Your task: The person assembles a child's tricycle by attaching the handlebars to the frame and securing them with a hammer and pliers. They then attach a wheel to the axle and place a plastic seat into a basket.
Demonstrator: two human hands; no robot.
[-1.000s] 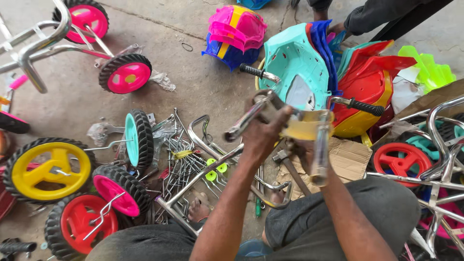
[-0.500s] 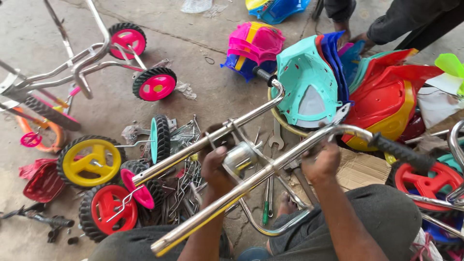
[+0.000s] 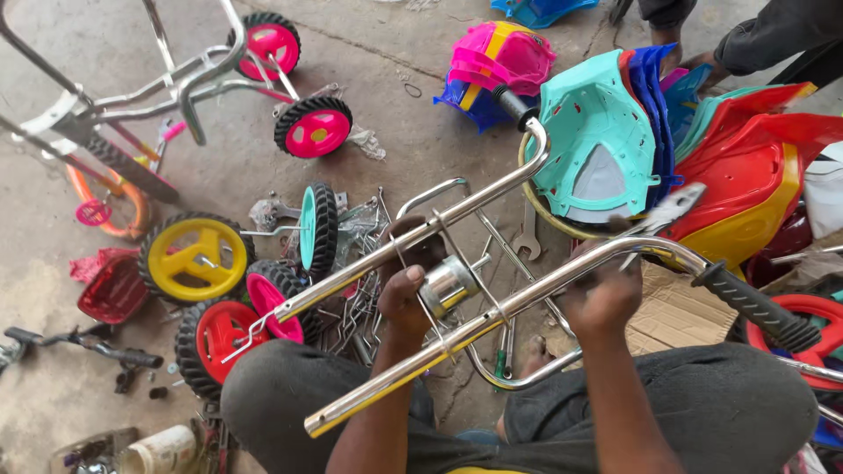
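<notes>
**Steadying a chrome handlebar frame across the knees**

The chrome handlebar frame (image 3: 492,307) lies slantwise over the person's lap, above the concrete floor (image 3: 219,96), its two long tubes running from lower left to upper right. The left hand (image 3: 406,294) is clenched near the short metal cylinder (image 3: 448,283) joining the tubes; its grip looks closed on the frame there, though the fingers are partly hidden. The right hand (image 3: 604,294) is closed around the upper tube, just short of the black rubber handle grip (image 3: 755,307), and seems also to hold a wrench (image 3: 663,215) whose jaw end points up toward the stacked plastic seats (image 3: 606,132).

To do this well, I judge the frame should stay braced against both thighs so it cannot twist, with the left hand pinning the cylinder firmly. The loose tube ends swing wide: the wheels (image 3: 195,257) and spare rods (image 3: 351,307) lie close below.
</notes>
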